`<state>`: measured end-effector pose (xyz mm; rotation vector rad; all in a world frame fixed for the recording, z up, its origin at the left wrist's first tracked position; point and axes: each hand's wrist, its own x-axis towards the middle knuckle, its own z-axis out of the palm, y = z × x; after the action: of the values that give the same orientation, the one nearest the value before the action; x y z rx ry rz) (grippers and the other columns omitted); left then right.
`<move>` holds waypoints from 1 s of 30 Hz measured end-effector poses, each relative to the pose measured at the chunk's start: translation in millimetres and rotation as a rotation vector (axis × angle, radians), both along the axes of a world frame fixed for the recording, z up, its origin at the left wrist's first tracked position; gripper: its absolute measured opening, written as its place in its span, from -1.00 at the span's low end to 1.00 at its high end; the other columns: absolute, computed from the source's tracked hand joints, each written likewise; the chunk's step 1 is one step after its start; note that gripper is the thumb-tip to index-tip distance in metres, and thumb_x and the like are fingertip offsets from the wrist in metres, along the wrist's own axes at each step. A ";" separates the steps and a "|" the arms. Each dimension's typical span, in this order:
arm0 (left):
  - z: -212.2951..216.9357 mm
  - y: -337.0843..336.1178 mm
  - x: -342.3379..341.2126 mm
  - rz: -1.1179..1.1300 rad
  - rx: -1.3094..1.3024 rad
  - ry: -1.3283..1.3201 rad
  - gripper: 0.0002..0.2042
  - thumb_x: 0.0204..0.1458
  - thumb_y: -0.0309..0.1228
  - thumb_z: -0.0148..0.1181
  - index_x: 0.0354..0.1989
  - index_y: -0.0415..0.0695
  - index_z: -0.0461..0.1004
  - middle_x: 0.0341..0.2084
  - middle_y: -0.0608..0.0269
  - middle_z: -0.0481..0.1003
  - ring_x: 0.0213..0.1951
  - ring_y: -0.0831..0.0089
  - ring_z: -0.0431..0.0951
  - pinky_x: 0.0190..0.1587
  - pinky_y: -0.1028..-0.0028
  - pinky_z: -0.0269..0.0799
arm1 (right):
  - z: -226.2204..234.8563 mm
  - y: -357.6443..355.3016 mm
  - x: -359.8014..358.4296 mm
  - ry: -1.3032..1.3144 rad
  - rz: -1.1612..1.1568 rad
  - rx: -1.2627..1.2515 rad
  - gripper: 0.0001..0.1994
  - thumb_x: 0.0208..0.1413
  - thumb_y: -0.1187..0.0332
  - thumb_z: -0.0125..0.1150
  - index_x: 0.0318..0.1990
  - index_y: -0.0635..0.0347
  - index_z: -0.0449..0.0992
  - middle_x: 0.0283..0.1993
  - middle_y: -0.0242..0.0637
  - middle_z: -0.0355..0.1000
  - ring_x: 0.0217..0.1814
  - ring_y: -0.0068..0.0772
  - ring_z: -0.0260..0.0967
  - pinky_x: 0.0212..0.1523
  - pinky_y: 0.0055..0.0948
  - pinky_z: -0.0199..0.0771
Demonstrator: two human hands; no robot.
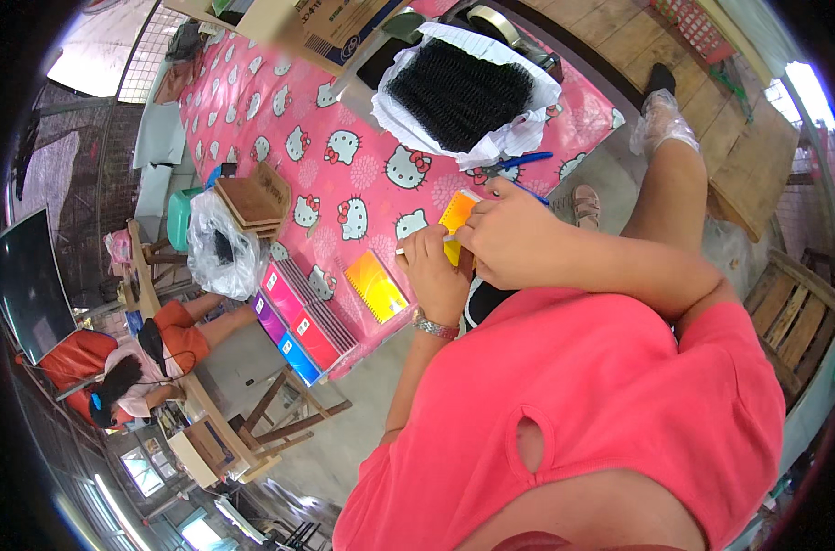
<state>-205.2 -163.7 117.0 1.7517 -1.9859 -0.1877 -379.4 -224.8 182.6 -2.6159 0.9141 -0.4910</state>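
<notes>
Left grip (424, 262) and right grip (504, 230) were pretty much knuckle to knuckle, both with fingers curled in around a small yellow-orange notebook (455, 217). So barely any gap in either one, though the fingers hid a lot, so I couldn't tell exactly how each fingertip sat. The notebook was tilted up between them, just over the near edge of the tabletop (321, 147), which had a pink patterned cover on it. Slim white thing (401, 251) poked out by the left fingers too, couldn't make out what it was

Just left of the left grip lay another yellow-orange spiral notebook (377, 286), flat on the cover. Further left, right next to that one, were packed stacks of notebooks (307, 321) in pink, red, purple and blue, and beyond those a clear plastic bag (223, 253) beside some brown boxes (252, 197)

Straight ahead of the right grip sat a blue-handled tool (525, 159), then past it a tray lined with white paper (394, 115) holding a heap of black crinkly material (459, 92). Way off to the left, well apart from both hands, another person (156, 358) was at a wooden bench
</notes>
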 end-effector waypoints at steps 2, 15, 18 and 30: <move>2.0 -0.4 -3.4 0.007 0.006 0.001 -0.66 -0.08 -0.31 0.32 -0.16 -0.09 0.38 -0.23 0.21 0.43 -0.05 0.17 0.36 -0.02 0.11 0.14 | -15.4 -9.0 8.0 0.285 0.049 0.185 -0.83 -0.19 0.27 0.26 -0.44 0.15 0.56 -0.51 -0.24 0.51 -0.36 -0.27 0.51 0.04 -0.19 0.26; 7.1 -3.0 -3.4 0.013 0.046 -0.019 -0.70 -0.11 -0.42 0.31 -0.19 -0.12 0.40 -0.27 0.20 0.44 -0.09 0.13 0.37 -0.07 0.16 0.20 | -15.0 -5.2 6.1 0.127 0.027 0.073 -0.80 -0.13 0.24 0.26 -0.33 0.08 0.57 -0.47 -0.31 0.52 -0.30 -0.30 0.51 0.04 -0.17 0.22; 7.8 -1.9 -1.2 0.001 0.045 0.055 -0.72 -0.09 -0.49 0.28 -0.18 -0.15 0.39 -0.26 0.14 0.44 -0.10 0.08 0.38 -0.06 0.15 0.23 | -1.2 0.6 4.5 0.205 0.112 0.014 -0.79 -0.12 0.26 0.26 -0.30 0.08 0.57 -0.46 -0.30 0.52 -0.29 -0.30 0.51 0.04 -0.17 0.22; 3.1 0.1 26.3 0.084 0.047 0.233 -0.79 0.02 -0.59 0.20 -0.15 -0.18 0.43 -0.18 0.14 0.44 -0.15 0.27 0.44 -0.12 0.38 0.37 | -21.9 -26.6 26.6 0.360 0.175 0.152 -0.81 -0.13 0.23 0.27 -0.34 0.04 0.60 -0.46 -0.33 0.54 -0.28 -0.29 0.52 0.06 -0.20 0.22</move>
<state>-178.9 -163.6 120.1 1.7510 -1.7522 -0.3951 -352.8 -251.4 160.7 -2.6539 0.7763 0.0958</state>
